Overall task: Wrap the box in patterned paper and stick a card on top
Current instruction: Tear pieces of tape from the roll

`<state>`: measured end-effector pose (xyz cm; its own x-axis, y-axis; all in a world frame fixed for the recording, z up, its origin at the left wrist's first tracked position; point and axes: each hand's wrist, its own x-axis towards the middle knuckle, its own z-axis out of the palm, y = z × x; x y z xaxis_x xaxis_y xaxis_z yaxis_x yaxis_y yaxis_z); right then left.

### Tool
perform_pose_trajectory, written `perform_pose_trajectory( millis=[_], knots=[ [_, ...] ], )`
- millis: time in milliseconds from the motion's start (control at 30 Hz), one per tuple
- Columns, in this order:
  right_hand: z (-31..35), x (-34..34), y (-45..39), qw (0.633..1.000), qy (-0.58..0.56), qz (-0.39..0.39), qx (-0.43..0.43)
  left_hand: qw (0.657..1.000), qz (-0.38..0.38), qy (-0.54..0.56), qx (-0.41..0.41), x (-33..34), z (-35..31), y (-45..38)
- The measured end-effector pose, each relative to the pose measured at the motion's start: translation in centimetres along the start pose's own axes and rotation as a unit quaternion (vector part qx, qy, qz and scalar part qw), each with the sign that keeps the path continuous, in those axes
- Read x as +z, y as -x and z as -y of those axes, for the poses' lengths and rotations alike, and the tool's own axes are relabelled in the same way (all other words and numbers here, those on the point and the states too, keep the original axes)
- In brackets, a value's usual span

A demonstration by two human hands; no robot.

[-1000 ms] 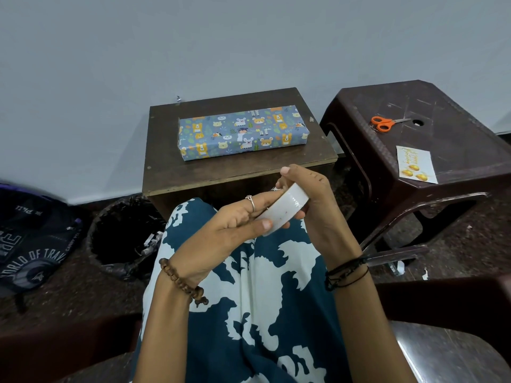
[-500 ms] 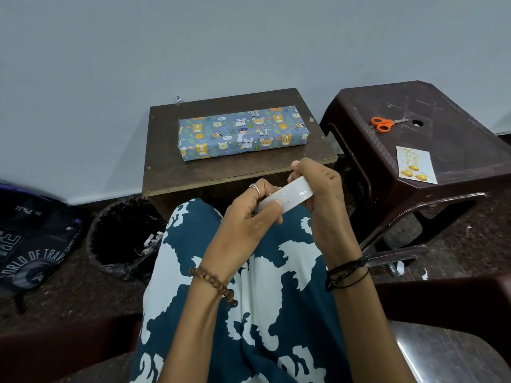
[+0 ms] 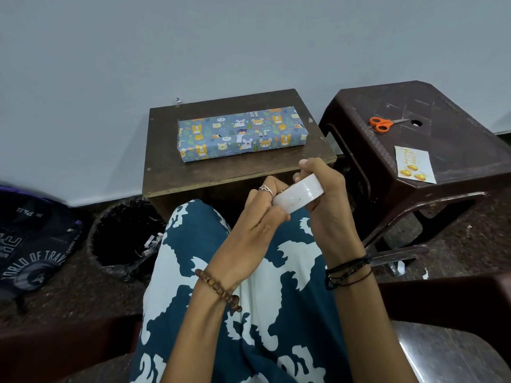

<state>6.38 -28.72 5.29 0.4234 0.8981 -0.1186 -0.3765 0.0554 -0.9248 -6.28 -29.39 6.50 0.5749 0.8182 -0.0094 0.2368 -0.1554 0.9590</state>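
Both my forearms reach forward over my lap, hands meeting just above my knee. My right hand (image 3: pixel 325 205) is turned thumb-up and its fingers (image 3: pixel 305 164) are curled round a roll of clear tape (image 3: pixel 298 195), gripping it from the far side so the roll's edge faces me. My left hand (image 3: pixel 257 219) comes in from the left, fingers bent and bunched against the near end of the roll, fingertips pressed to its surface; whether they have pinched a loose end of tape I cannot tell, since my own knuckles hide it.

The wrapped box (image 3: pixel 240 134), covered in blue animal-print paper, lies beyond my fingers on the small wooden bench (image 3: pixel 193 172), well apart from both hands, lying flat with its long side across my view. The card (image 3: pixel 414 165), white with gold print, lies off to the right of my right-hand fingers on the dark plastic stool (image 3: pixel 456 139), near its front edge. Further back on that stool, beyond the card, are the orange-handled scissors (image 3: pixel 383 124).

To the left of my left-hand fingers, down on the floor, stands a bin lined with a black bag (image 3: pixel 121 239), and past that a dark backpack (image 3: pixel 33 244). Small paper scraps (image 3: pixel 401 268) lie on the floor under the stool. Nothing sits between my hands and the box except the bench's front edge.
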Motion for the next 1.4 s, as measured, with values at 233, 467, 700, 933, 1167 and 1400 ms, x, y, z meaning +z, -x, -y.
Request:
perform_pose_trajectory(
  millis=[233, 467, 700, 933, 1167, 1400],
  knots=[
    [-0.2, -0.2, -0.5, 0.998, -0.043, -0.014, 0.043, 1.000, 0.021, -0.011, 0.016, -0.2, -0.1, 0.1],
    [-0.4, 0.0, -0.1, 1.000, 0.001, 0.004, 0.005, 0.998, -0.032, -0.045, -0.019, 0.1, 0.0, 0.0],
    [-0.2, 0.1, 0.3, 0.969, 0.203, 0.052, -0.128, 0.992, -0.075, -0.076, -0.064, 0.2, 0.2, -0.1],
    [-0.1, 1.1, 1.3, 0.844, 0.465, 0.017, -0.267, 0.989, -0.102, -0.099, -0.030, 1.4, -0.7, 0.2],
    [0.2, 0.9, 1.1, 0.907, 0.349, -0.049, -0.231, 0.992, -0.088, -0.084, -0.034, 1.9, -1.6, 0.7],
    [0.9, 1.3, 1.4, 0.955, 0.216, -0.056, -0.195, 0.993, -0.033, -0.109, -0.029, 1.4, -1.7, 0.8]
  ],
)
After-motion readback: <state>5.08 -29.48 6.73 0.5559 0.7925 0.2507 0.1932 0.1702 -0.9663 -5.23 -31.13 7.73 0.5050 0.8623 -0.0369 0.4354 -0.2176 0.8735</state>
